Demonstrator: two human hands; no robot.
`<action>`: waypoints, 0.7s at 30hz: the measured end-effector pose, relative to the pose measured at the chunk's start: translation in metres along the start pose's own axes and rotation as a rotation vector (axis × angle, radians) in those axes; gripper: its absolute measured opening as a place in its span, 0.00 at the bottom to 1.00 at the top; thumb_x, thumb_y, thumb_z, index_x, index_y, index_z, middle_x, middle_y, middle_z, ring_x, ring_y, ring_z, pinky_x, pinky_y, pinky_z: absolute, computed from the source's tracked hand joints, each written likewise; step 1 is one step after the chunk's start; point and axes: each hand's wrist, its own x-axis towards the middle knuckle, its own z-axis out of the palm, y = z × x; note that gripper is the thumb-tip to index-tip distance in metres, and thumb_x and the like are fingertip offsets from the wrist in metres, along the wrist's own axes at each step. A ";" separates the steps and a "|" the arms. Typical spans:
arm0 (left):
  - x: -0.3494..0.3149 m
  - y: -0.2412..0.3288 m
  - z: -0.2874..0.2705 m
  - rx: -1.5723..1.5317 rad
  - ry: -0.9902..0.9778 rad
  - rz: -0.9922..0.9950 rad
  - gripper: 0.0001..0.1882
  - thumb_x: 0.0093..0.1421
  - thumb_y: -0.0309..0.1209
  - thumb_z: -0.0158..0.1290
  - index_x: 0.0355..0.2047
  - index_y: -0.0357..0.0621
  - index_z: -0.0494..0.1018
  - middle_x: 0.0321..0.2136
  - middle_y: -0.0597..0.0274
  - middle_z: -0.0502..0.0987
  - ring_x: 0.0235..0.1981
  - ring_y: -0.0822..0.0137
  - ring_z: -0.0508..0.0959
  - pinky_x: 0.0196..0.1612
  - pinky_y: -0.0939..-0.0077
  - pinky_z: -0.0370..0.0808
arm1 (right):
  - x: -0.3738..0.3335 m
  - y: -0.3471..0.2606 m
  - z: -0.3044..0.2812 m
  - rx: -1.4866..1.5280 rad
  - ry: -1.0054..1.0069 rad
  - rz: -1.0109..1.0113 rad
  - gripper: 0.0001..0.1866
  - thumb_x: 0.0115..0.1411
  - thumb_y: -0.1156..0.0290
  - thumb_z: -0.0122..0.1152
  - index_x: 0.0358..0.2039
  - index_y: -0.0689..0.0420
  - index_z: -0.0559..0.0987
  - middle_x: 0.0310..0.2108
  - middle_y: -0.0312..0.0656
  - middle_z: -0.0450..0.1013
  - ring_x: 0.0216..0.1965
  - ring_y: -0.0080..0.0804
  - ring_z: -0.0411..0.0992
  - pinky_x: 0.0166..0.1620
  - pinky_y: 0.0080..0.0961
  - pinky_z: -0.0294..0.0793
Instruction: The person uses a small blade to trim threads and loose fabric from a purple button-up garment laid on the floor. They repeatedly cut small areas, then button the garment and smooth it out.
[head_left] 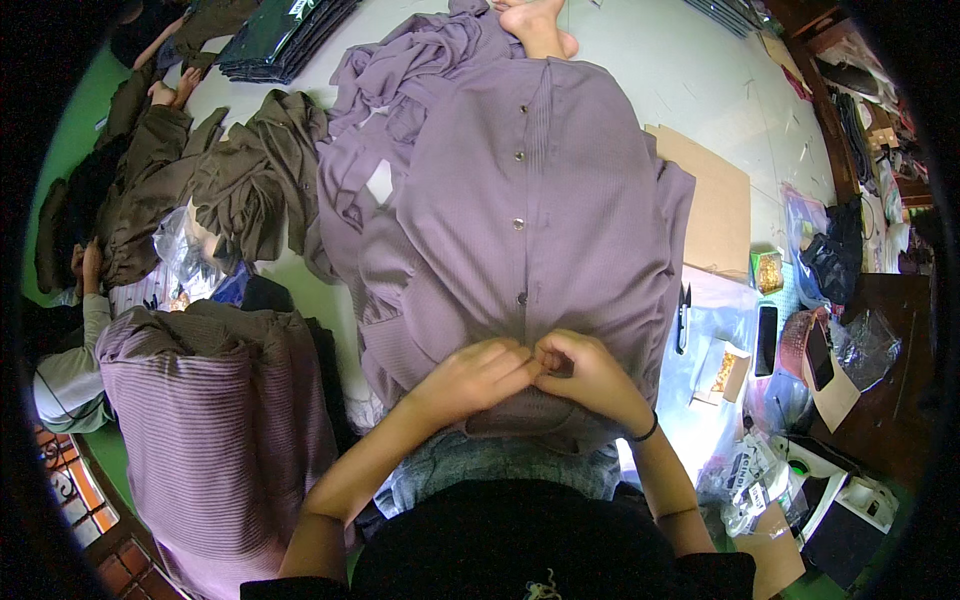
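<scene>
A mauve ribbed button-up shirt [590, 210] lies spread over the table in front of me, its lower end reaching my lap. Several snap-like buttons run down its front placket [527, 190]. At the placket's lower part my left hand [480, 375] comes in from the left with its fingers closed on the cloth. Facing it, my right hand [585, 375] pinches the same spot, thumb and forefinger curled together. The two sets of fingertips meet, and they hide whatever button may lie between them. A dark band circles my right wrist.
More mauve cloth [430, 70] and brown garments [260, 170] lie to the left. A ribbed mauve bundle [210, 440] stands at my left elbow. On the right are cardboard [705, 200], a black-handled cutter [684, 320], a small open box [722, 372] and a phone [766, 340]. Other people sit nearby.
</scene>
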 end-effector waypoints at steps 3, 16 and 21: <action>0.001 0.000 0.001 0.019 0.023 -0.030 0.11 0.44 0.27 0.49 0.31 0.39 0.69 0.33 0.59 0.70 0.38 0.63 0.72 0.41 0.73 0.72 | 0.000 0.003 0.005 0.047 0.046 -0.021 0.11 0.42 0.75 0.60 0.26 0.63 0.70 0.23 0.43 0.66 0.26 0.31 0.66 0.32 0.24 0.66; 0.006 -0.001 0.006 -0.100 0.036 -0.126 0.13 0.42 0.22 0.48 0.32 0.35 0.67 0.31 0.55 0.69 0.36 0.60 0.71 0.39 0.73 0.70 | -0.005 -0.004 0.015 -0.058 0.220 -0.027 0.11 0.48 0.75 0.57 0.32 0.63 0.68 0.26 0.47 0.69 0.29 0.38 0.70 0.34 0.27 0.69; 0.006 0.003 0.012 -0.134 0.095 -0.278 0.13 0.43 0.19 0.47 0.33 0.35 0.67 0.30 0.53 0.69 0.36 0.57 0.70 0.39 0.71 0.70 | -0.002 -0.004 0.018 -0.062 0.268 -0.015 0.10 0.48 0.77 0.58 0.31 0.64 0.70 0.25 0.46 0.70 0.28 0.35 0.71 0.33 0.25 0.69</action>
